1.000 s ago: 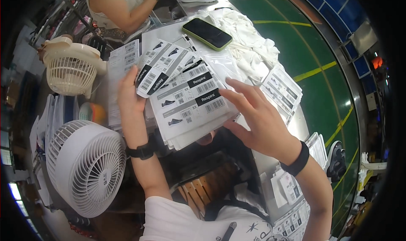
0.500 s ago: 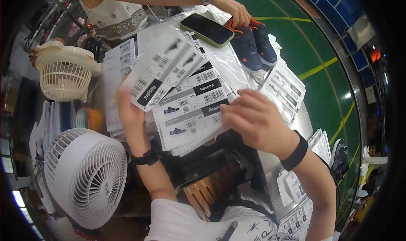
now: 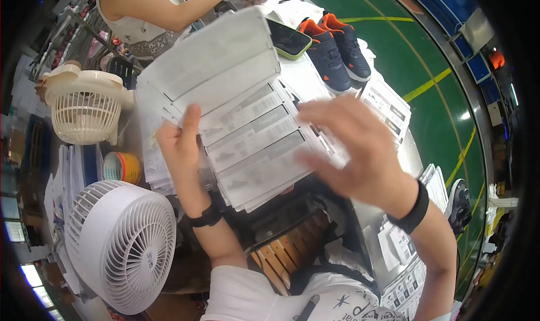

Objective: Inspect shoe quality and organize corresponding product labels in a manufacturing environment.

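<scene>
My left hand [image 3: 183, 152] grips the left edge of a pale label sheet [image 3: 230, 54], thumb on top and fingers curled. The sheet is lifted and blurred, its upper part slanting away from me. Beneath it lies a stack of label sheets [image 3: 256, 146] with grey bands, barcodes and small shoe pictures. My right hand [image 3: 363, 152], smeared by motion, hovers over the stack's right side. Its thumb and fingers are apart, with nothing visible between them.
Dark blue children's sneakers [image 3: 332, 56] with orange linings stand beyond the stack, beside a green-cased phone [image 3: 289, 39]. A white fan [image 3: 126, 248], a beige fan [image 3: 84, 104] and a tape roll [image 3: 122, 168] are at left. A co-worker's arm [image 3: 197, 9] reaches across the far side.
The fanned label cards in my left hand are replaced by a raised pale sheet. My right hand has shifted right and its fingers have spread. The co-worker's hand has left the sneakers.
</scene>
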`<state>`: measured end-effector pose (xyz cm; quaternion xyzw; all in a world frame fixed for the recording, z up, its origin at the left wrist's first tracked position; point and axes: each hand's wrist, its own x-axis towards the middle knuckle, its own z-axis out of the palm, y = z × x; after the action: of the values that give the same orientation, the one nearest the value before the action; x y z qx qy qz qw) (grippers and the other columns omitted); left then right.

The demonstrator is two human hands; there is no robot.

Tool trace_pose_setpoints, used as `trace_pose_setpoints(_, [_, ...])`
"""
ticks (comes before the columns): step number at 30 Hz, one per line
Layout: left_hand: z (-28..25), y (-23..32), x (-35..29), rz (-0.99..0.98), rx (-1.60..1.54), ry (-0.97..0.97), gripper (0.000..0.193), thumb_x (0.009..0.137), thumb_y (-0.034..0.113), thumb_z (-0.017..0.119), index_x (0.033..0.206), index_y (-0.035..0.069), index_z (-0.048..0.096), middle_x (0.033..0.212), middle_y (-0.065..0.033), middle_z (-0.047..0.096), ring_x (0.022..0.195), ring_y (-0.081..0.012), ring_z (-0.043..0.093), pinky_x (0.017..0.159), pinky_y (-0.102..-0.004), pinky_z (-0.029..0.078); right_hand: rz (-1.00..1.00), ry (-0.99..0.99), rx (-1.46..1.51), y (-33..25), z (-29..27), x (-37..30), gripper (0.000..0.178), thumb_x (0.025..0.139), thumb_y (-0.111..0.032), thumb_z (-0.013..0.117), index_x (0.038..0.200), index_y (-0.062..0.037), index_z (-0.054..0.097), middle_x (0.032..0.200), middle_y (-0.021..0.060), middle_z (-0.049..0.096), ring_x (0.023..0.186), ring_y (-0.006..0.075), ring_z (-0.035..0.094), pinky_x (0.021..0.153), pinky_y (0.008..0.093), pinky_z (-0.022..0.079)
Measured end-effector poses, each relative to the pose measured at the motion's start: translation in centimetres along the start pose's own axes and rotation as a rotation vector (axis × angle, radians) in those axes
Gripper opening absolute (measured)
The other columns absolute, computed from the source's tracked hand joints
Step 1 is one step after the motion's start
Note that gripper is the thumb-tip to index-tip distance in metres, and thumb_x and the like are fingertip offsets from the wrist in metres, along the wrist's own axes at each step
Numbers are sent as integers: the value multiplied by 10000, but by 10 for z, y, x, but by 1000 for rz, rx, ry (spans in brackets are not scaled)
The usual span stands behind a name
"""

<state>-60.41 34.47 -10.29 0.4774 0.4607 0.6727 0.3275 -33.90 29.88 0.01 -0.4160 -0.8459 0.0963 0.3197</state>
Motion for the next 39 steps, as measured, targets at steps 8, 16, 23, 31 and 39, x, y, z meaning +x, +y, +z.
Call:
trace_pose_setpoints(8, [-11,-17,7,-109,-238,-125,412,921,213,714,617,72,473,662,40,530,636,-36,420,556,-222,311,-246,-178,-137,18,9,-24,202,720,-74,754,918,-98,722,990,21,715,948,208,634,973,423,487])
trace_pose_setpoints(16, [-8,-14,-6,79,-319,-288,256,927,132,621,1110,-44,654,1087,-120,677,1030,-224,625,1000,-357,422,224,85,401,19,-6,33,78,821,-25,675,873,-4,729,746,111,708,652,171,649,650,282,505])
trace_pose_setpoints(23, [-4,-6,-5,144,179,-149,301,900,207,717,1002,-75,689,967,-61,702,880,-126,597,820,-262,449,262,285,-57,6,3,20,241,794,-145,803,866,-17,612,734,53,630,650,133,601,633,259,500])
trace_pose_setpoints(31, [0,-12,-2,42,44,-69,307,914,225,713,916,-81,683,846,-19,678,748,-56,536,686,-210,409,-103,-115,-162,24,2,-30,418,649,-133,835,1044,-94,704,1080,69,638,963,268,608,776,371,523])
trace_pose_setpoints(39, [-17,-38,-9,47,-96,-81,273,916,178,692,1012,-76,663,952,-59,683,846,-92,587,759,-249,458,-44,-289,54,27,-16,10,181,676,-51,785,850,-52,737,866,57,700,834,256,606,780,387,516])
